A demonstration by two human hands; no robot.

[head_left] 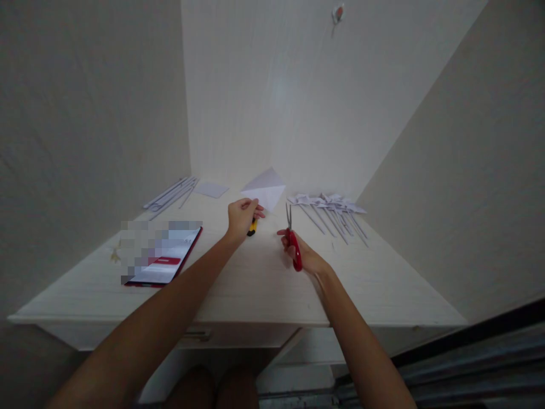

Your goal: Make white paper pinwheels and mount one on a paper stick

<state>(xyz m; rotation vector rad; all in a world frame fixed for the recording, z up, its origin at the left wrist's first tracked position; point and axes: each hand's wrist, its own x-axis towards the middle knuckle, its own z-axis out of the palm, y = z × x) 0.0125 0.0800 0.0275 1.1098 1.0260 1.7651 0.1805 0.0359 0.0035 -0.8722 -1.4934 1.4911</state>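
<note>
Near the middle of the white table, my left hand (247, 215) pinches the near corner of a folded piece of white paper (264, 186). The paper is creased across and stands out beyond my fingers toward the wall. A yellow and black tool (252, 227), partly hidden by that hand, lies just under it. To the right, my right hand (300, 250) is closed round the red handles of a pair of scissors (294, 250). Their blades point away from me and are slightly apart, with nothing between them.
Several paper pieces on thin sticks (332, 210) lie at the right back. Rolled paper sticks (172, 193) and a flat paper square (212, 190) are at the left back. A tablet (166, 261) lies at left. Walls (272, 85) enclose the table (255, 295).
</note>
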